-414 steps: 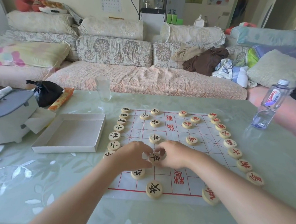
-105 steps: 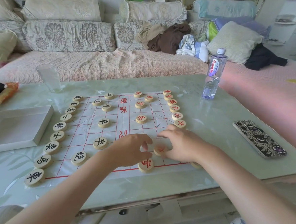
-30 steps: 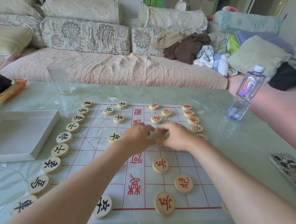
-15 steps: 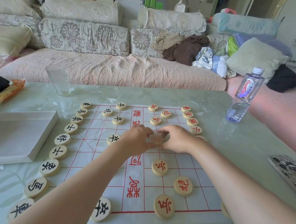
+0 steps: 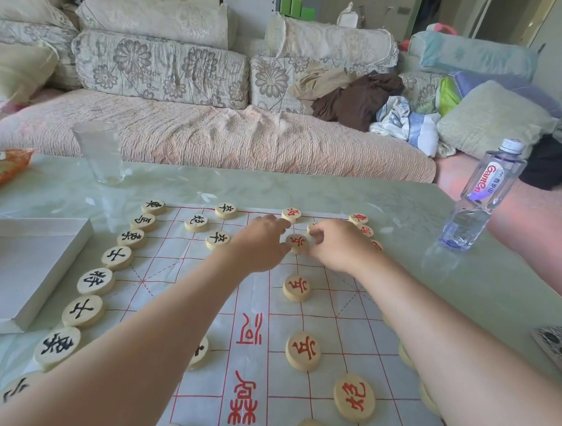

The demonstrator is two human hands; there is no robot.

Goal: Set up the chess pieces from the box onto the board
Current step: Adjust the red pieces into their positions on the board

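Red-marked piece point(image 5: 297, 243) on board point(image 5: 343, 303) — pinched between left hand point(image 5: 261, 241) and right hand point(image 5: 340, 245) fingertips

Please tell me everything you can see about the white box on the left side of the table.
The white box is a shallow, flat rectangular tray, seemingly of cardboard, with low walls and a plain white inside. It lies open side up on the green table, left of the board, partly cut off by the picture's left edge. The part in view holds nothing. Its right wall lies close to the column of black-lettered pieces, apparently without touching. Neither hand touches it.
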